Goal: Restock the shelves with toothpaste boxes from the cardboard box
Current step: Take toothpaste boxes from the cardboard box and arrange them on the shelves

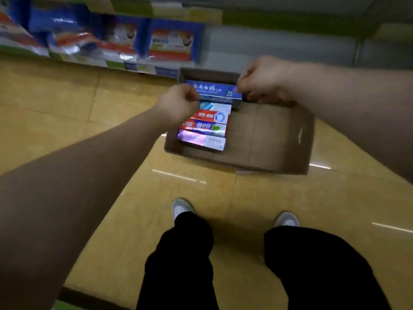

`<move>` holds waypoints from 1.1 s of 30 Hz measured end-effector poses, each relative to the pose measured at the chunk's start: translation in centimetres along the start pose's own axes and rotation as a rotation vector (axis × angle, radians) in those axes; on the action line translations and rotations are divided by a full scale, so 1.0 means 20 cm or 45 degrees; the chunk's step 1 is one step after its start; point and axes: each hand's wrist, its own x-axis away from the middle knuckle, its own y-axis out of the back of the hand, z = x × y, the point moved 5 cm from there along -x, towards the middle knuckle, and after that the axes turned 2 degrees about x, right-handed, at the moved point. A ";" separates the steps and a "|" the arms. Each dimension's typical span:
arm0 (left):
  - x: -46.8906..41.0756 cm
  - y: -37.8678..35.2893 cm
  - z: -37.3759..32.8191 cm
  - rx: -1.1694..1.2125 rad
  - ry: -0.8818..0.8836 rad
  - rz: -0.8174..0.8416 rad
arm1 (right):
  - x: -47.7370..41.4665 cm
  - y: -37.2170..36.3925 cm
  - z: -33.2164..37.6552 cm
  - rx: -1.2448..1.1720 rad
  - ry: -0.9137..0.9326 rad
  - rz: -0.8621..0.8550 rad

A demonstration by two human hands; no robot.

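Together, the left hand (178,104) and right hand (261,80) grip opposite ends of a blue toothpaste box (214,90) above the open cardboard box (268,139) on the tiled floor (111,97).

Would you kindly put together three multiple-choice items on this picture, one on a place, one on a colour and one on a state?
1. Where does the cardboard box stand?
A. On a shelf
B. On the floor, ahead of the shoes
C. On a trolley

2. What colour is the toothpaste box at the far end of the cardboard box?
A. Green
B. Yellow
C. Blue

3. What are the hands doing?
A. The left hand and the right hand each grip one end of that toothpaste box
B. Both hang free at the sides
C. Both press flat on the floor

Answers:
1 B, since yellow tiles show all around it.
2 C, since its top face is blue with white lettering.
3 A, since curled fingers close on both of its ends.
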 end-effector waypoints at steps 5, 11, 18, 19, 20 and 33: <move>-0.28 -0.37 0.47 -0.269 -0.061 0.115 | -0.36 -0.46 -0.32 0.015 -0.070 0.120; -0.63 -0.75 0.90 -0.741 -0.366 0.294 | -0.78 -0.88 -0.76 0.021 -0.249 0.267; -0.90 -0.95 1.04 -1.036 -0.546 0.313 | -1.10 -1.23 -1.05 -0.313 -0.399 0.385; -0.90 -0.95 1.05 -1.029 -0.532 0.290 | -1.11 -1.27 -1.07 -0.357 -0.410 0.376; -0.89 -0.95 1.07 -1.016 -0.507 0.284 | -1.11 -1.31 -1.08 -0.420 -0.438 0.390; -0.84 -0.97 1.06 -1.200 -0.585 0.258 | -1.17 -1.38 -1.07 -0.918 -0.575 0.446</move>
